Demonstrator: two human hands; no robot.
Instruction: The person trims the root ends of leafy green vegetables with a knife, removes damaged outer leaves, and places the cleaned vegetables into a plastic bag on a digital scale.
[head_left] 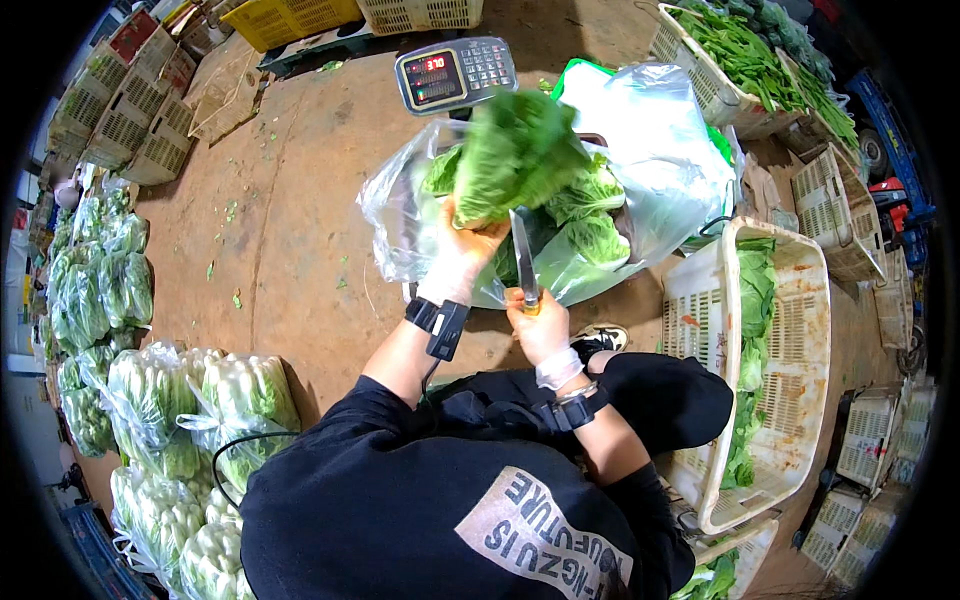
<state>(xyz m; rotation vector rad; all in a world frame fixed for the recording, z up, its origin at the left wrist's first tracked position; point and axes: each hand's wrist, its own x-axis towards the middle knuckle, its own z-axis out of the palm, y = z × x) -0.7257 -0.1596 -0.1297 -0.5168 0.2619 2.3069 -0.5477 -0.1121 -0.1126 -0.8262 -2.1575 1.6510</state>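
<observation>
My left hand (468, 240) grips a leafy green lettuce head (520, 145) by its base, raised over a plastic-lined container (395, 200) with more lettuce heads (590, 235) inside. My right hand (535, 315) is closed round the handle of a knife (523, 250); its blade points upward, just below the lifted head. Just beyond the container is a weighing scale (455, 75) with a lit display. A pile of clear plastic bags (670, 140) lies on the right of the container.
A tall white crate (790, 380) of leaves stands at my right, below a crate of long greens (720, 60). Bagged vegetables (245, 395) are piled along the left. Stacked crates (120, 110) occupy the back left, yellow and white crates (280, 20) the back.
</observation>
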